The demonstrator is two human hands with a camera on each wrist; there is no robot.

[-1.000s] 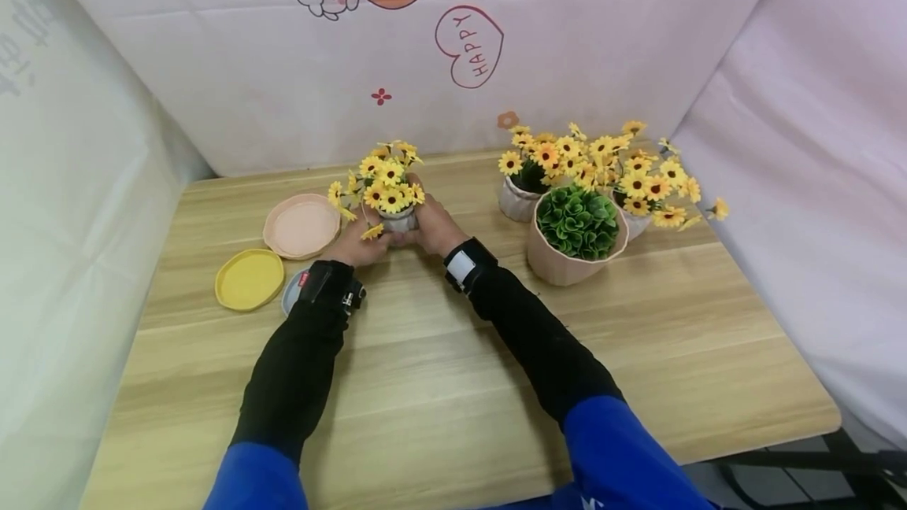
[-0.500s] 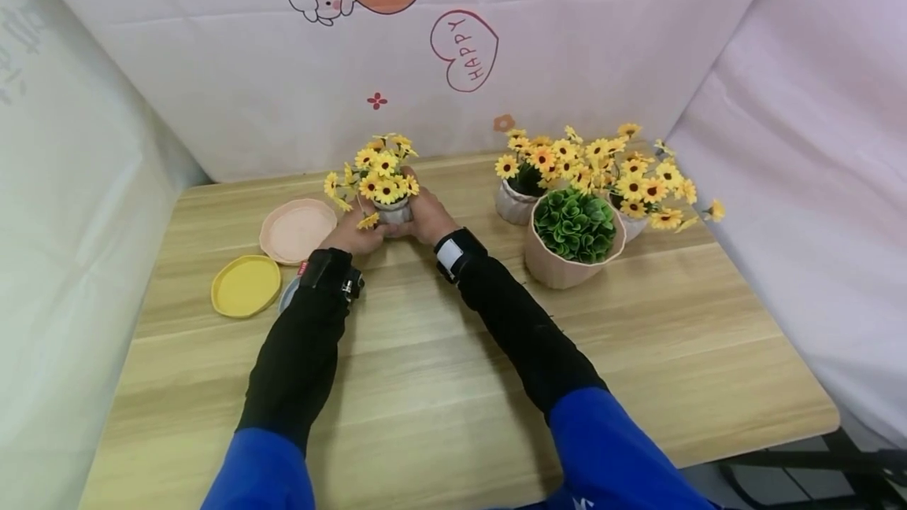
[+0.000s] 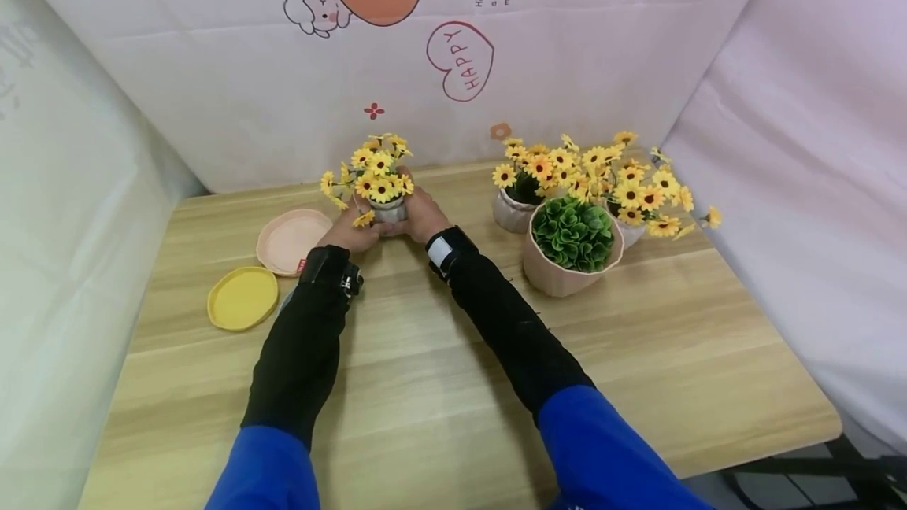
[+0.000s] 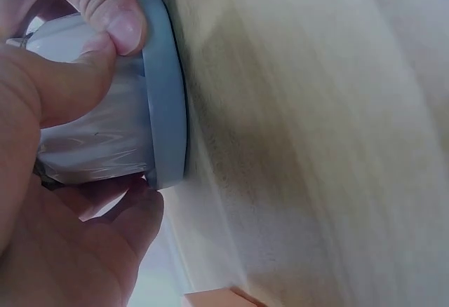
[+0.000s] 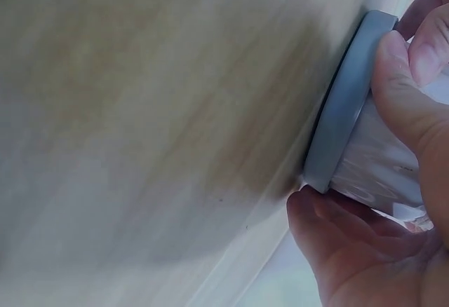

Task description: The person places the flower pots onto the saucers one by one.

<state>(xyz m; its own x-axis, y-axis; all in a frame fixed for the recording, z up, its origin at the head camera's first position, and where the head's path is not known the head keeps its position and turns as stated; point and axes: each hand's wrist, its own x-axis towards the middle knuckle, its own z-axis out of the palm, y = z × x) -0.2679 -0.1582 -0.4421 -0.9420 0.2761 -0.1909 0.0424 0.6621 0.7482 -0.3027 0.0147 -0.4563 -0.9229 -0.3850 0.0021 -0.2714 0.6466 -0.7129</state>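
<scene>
Both hands hold a small whitish-grey pot of yellow daisy-like artificial flowers, near the table's back edge in the head view. My left hand grips its left side, my right hand its right. The wrist views show a blue-grey saucer under the pot, low against the tabletop; whether it touches the wood everywhere cannot be told. Thumbs press near the saucer's rim from the front, and fingers curl around the far side. In the right wrist view the pot is partly cut off by the frame.
Left of the hands lie a pink saucer and a yellow saucer. Another bluish saucer is mostly hidden under the left wrist. To the right stand a pink pot with green leaves and two flower pots behind it.
Both hands and the flower pot have shifted slightly toward the table's back edge, still held together. The head view has tilted a little. The other pots and saucers stay put.
</scene>
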